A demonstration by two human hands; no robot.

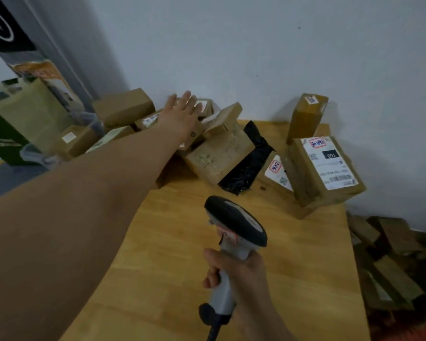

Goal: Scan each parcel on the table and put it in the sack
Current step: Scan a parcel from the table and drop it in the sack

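The small labelled parcel (206,107) lies on top of the heap at the desk's 11 o'clock edge, against the wall. It appears to be taped cardboard: rigid, probably light, possibly slick. Grasp it across opposing side faces and keep the label exposed.

The left hand (182,113) hovers over it with fingers straight and spread, holding nothing. Whether they touch the parcel cannot be told.

A tan box (219,153) and a black poly bag (250,156) lie toward 12 o'clock, and a large labelled box (330,166) at 2 o'clock.

At 6 o'clock the right hand (241,274) grips the barcode scanner (234,225) above the desk (305,267).
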